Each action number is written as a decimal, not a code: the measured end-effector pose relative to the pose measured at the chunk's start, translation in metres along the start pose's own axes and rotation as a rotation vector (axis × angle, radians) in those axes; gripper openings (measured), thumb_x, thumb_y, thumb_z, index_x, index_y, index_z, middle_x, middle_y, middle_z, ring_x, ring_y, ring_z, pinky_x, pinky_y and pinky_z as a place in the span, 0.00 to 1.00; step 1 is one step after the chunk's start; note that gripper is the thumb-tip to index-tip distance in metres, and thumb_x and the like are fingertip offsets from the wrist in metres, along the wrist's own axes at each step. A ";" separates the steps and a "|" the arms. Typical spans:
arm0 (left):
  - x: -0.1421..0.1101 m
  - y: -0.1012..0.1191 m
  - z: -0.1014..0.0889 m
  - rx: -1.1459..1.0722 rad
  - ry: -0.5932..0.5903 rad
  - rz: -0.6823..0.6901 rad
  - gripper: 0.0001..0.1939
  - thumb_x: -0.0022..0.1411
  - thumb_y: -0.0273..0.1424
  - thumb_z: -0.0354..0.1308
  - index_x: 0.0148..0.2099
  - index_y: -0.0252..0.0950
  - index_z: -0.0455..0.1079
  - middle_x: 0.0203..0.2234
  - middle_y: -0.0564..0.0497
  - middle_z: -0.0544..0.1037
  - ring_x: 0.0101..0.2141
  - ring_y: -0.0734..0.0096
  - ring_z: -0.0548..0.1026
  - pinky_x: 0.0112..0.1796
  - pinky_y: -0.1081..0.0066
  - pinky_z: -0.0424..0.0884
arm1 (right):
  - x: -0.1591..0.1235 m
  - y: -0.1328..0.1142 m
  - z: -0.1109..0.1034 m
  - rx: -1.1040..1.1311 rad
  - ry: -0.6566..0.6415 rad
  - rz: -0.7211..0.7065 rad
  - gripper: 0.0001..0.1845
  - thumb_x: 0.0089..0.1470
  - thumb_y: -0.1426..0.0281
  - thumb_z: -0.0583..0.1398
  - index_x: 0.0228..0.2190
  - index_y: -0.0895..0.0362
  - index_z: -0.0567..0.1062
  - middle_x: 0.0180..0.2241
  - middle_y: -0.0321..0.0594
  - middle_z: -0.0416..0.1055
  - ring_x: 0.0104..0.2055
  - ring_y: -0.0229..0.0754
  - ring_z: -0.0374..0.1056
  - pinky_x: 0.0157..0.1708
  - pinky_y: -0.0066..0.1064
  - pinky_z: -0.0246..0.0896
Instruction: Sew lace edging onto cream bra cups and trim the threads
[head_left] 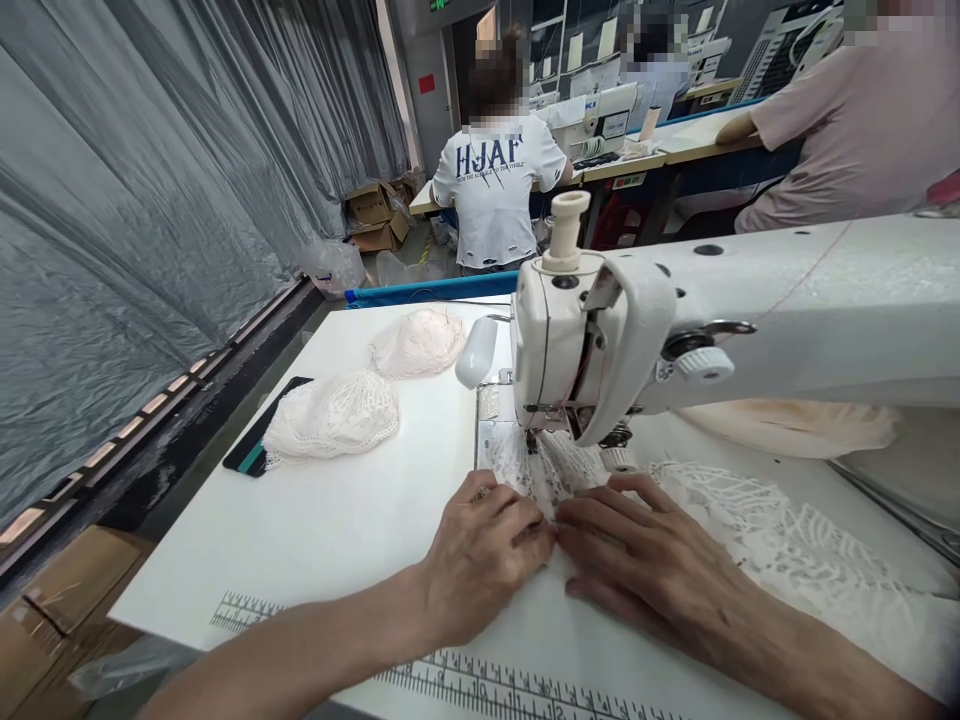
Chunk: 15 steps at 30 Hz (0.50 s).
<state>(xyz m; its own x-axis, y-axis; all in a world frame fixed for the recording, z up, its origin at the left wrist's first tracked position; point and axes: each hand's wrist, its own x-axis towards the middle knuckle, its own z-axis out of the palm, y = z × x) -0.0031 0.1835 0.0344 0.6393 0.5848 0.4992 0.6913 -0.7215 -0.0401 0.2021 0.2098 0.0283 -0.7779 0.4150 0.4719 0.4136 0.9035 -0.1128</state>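
White lace fabric lies gathered under the needle of a white sewing machine. Just in front of the needle, my left hand pinches the near edge of that lace, its fingers curled. My right hand rests beside it with fingertips on the same lace, almost touching the left; its fingers lie extended over the cloth. More lace spreads over the table to the right, behind my right forearm. The fingertips and the fabric edge between the hands are partly hidden.
On the white table, a lace cup lies over a dark flat object, with a paler cup behind. Printed rulers run along the front. Two people sit ahead and another at right. Cardboard boxes stand lower left.
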 end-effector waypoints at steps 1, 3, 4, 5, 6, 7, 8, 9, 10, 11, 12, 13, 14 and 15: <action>0.000 -0.001 0.000 0.001 0.003 -0.002 0.05 0.62 0.24 0.54 0.38 0.35 0.71 0.31 0.55 0.76 0.33 0.75 0.71 0.40 0.66 0.62 | 0.001 0.000 0.001 -0.006 0.010 0.003 0.15 0.63 0.64 0.48 0.37 0.56 0.72 0.36 0.42 0.73 0.38 0.43 0.67 0.42 0.39 0.54; 0.001 -0.005 0.002 0.014 0.010 -0.007 0.05 0.63 0.25 0.54 0.39 0.35 0.71 0.32 0.54 0.76 0.34 0.74 0.72 0.40 0.65 0.62 | 0.003 0.002 0.002 -0.035 0.038 0.022 0.17 0.64 0.61 0.47 0.38 0.56 0.72 0.39 0.43 0.73 0.39 0.44 0.67 0.41 0.39 0.53; 0.002 -0.007 0.003 0.027 0.013 -0.010 0.06 0.63 0.25 0.53 0.40 0.35 0.70 0.33 0.54 0.76 0.34 0.74 0.72 0.40 0.65 0.62 | 0.005 0.003 0.003 -0.056 0.050 0.036 0.19 0.64 0.59 0.47 0.39 0.57 0.72 0.40 0.43 0.73 0.39 0.44 0.67 0.41 0.39 0.53; 0.003 -0.010 0.005 0.040 0.015 -0.011 0.06 0.63 0.24 0.53 0.41 0.35 0.70 0.34 0.53 0.76 0.34 0.74 0.72 0.41 0.64 0.62 | 0.006 0.005 0.004 -0.082 0.061 0.050 0.21 0.63 0.57 0.46 0.40 0.57 0.71 0.40 0.43 0.74 0.39 0.44 0.68 0.41 0.39 0.52; 0.005 -0.014 0.006 0.052 0.013 -0.012 0.07 0.63 0.23 0.52 0.41 0.35 0.70 0.35 0.53 0.76 0.35 0.74 0.72 0.41 0.64 0.62 | 0.006 0.007 0.006 -0.110 0.069 0.060 0.23 0.63 0.56 0.45 0.41 0.58 0.71 0.41 0.44 0.74 0.39 0.45 0.68 0.42 0.40 0.52; 0.006 -0.017 0.008 0.061 0.010 -0.012 0.08 0.63 0.23 0.51 0.42 0.35 0.69 0.36 0.52 0.76 0.35 0.74 0.72 0.42 0.64 0.61 | 0.007 0.010 0.007 -0.137 0.070 0.069 0.24 0.63 0.54 0.44 0.42 0.58 0.70 0.42 0.44 0.74 0.38 0.45 0.69 0.43 0.40 0.51; 0.008 -0.021 0.009 0.066 0.008 -0.014 0.08 0.64 0.23 0.50 0.43 0.35 0.69 0.37 0.52 0.76 0.36 0.74 0.72 0.42 0.63 0.61 | 0.008 0.013 0.009 -0.160 0.068 0.073 0.26 0.63 0.53 0.43 0.43 0.59 0.70 0.42 0.45 0.74 0.38 0.45 0.69 0.43 0.41 0.51; 0.010 -0.024 0.011 0.069 0.004 -0.016 0.08 0.65 0.24 0.50 0.43 0.35 0.69 0.37 0.51 0.76 0.36 0.73 0.73 0.43 0.63 0.62 | 0.008 0.015 0.010 -0.178 0.060 0.076 0.26 0.63 0.53 0.43 0.44 0.59 0.69 0.43 0.46 0.74 0.37 0.45 0.70 0.44 0.42 0.50; 0.012 -0.027 0.012 0.070 -0.001 -0.022 0.08 0.66 0.25 0.49 0.44 0.35 0.68 0.38 0.51 0.76 0.37 0.73 0.73 0.43 0.63 0.62 | 0.008 0.018 0.012 -0.193 0.047 0.078 0.27 0.63 0.53 0.43 0.46 0.60 0.68 0.44 0.46 0.74 0.36 0.45 0.70 0.44 0.43 0.50; 0.013 -0.029 0.013 0.070 -0.007 -0.028 0.08 0.66 0.26 0.48 0.44 0.36 0.68 0.39 0.50 0.76 0.37 0.72 0.73 0.43 0.62 0.62 | 0.008 0.020 0.014 -0.205 0.030 0.079 0.27 0.63 0.53 0.43 0.47 0.60 0.67 0.44 0.47 0.74 0.37 0.45 0.70 0.44 0.44 0.50; 0.015 -0.032 0.014 0.071 -0.012 -0.033 0.09 0.66 0.27 0.48 0.45 0.36 0.67 0.39 0.50 0.76 0.37 0.72 0.73 0.44 0.62 0.61 | 0.008 0.022 0.015 -0.217 0.014 0.081 0.27 0.63 0.53 0.43 0.48 0.60 0.67 0.44 0.48 0.74 0.37 0.46 0.70 0.44 0.45 0.50; 0.015 -0.034 0.015 0.071 -0.021 -0.038 0.09 0.67 0.28 0.47 0.46 0.36 0.67 0.39 0.50 0.76 0.37 0.72 0.73 0.44 0.61 0.61 | 0.007 0.024 0.016 -0.232 0.002 0.081 0.27 0.63 0.53 0.43 0.49 0.60 0.66 0.45 0.48 0.74 0.38 0.47 0.70 0.44 0.46 0.50; 0.016 -0.036 0.015 0.071 -0.033 -0.040 0.09 0.67 0.28 0.47 0.46 0.36 0.67 0.40 0.50 0.75 0.37 0.72 0.73 0.45 0.61 0.61 | 0.007 0.025 0.017 -0.247 -0.006 0.081 0.28 0.63 0.53 0.43 0.49 0.60 0.66 0.46 0.49 0.73 0.39 0.49 0.70 0.44 0.47 0.49; 0.016 -0.037 0.016 0.070 -0.043 -0.041 0.10 0.67 0.28 0.47 0.47 0.36 0.66 0.40 0.50 0.75 0.37 0.72 0.73 0.46 0.60 0.61 | 0.007 0.026 0.018 -0.260 -0.013 0.080 0.28 0.63 0.53 0.43 0.50 0.60 0.65 0.47 0.49 0.73 0.40 0.50 0.69 0.44 0.48 0.49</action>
<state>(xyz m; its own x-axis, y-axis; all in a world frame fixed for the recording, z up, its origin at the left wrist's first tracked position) -0.0132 0.2253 0.0300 0.6229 0.6298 0.4640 0.7381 -0.6697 -0.0818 0.1989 0.2382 0.0127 -0.7430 0.4868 0.4593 0.5803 0.8105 0.0799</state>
